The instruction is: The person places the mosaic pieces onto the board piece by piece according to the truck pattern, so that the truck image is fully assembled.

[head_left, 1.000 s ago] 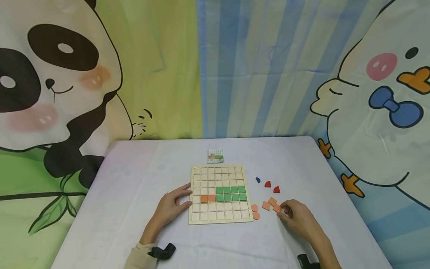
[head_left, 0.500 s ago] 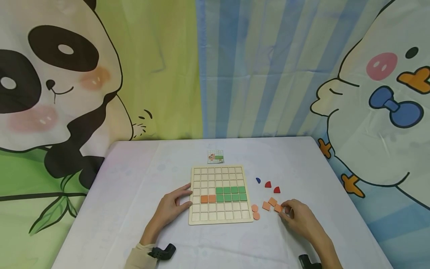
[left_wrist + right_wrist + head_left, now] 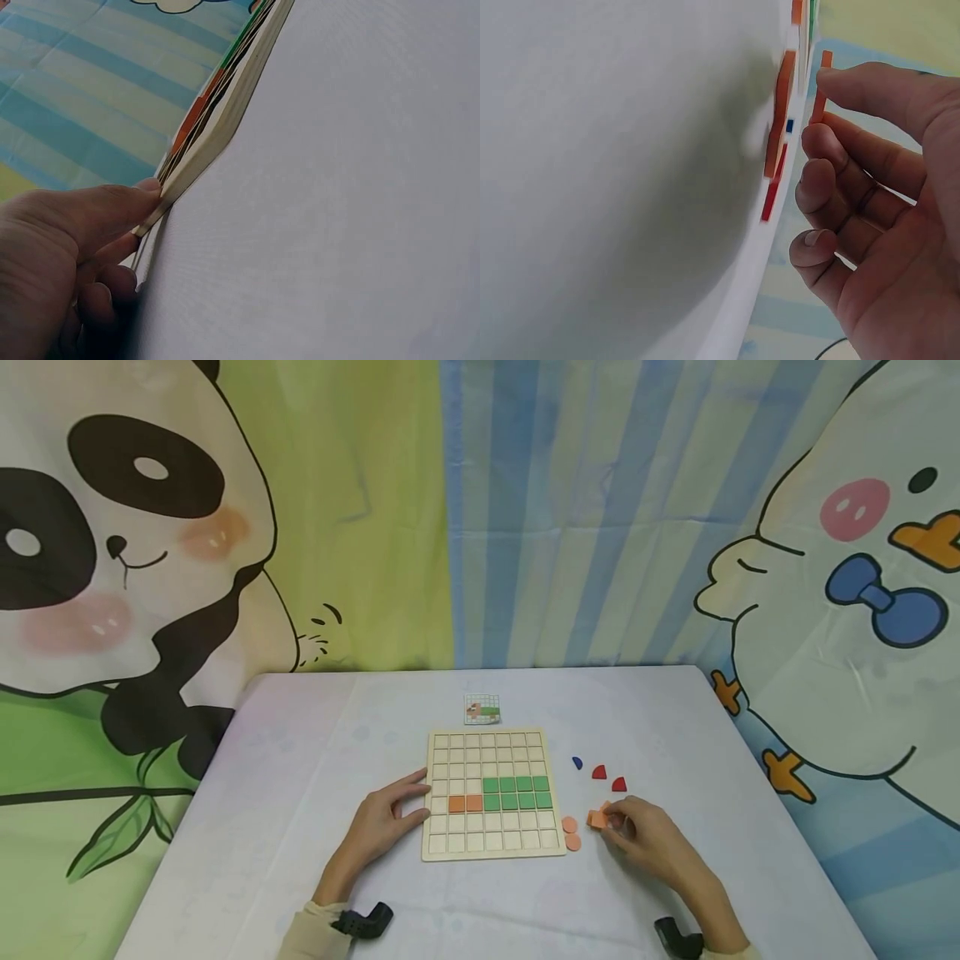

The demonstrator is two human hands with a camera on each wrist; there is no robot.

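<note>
While I watched from a distance, black devices (image 3: pixel 363 922) sat on both wrists at the near side of the white table (image 3: pixel 247 827). Just beyond, the left hand (image 3: pixel 381 827) was wide, thumb and fingers spread, tips touching the left edge of a wooden grid board (image 3: pixel 491 841). The right hand (image 3: pixel 651 845) was narrow, pinching an orange tile (image 3: pixel 820 103) raised off the table, near the loose orange tiles (image 3: pixel 780 112) right of the board. Two peach discs (image 3: pixel 570 825) lay just beside the board's right edge. On the grid I saw two orange squares (image 3: pixel 457 804) left of two rows of four green squares (image 3: pixel 507 798). Farther off were two red quarter-round pieces (image 3: pixel 599 772), then a blue half-round piece (image 3: pixel 577 763). Past the board lay a small picture card (image 3: pixel 482 709), and behind everything hung a curtain (image 3: pixel 525 510) with a cartoon panda (image 3: pixel 127 577) and white bird (image 3: pixel 832 693)
</note>
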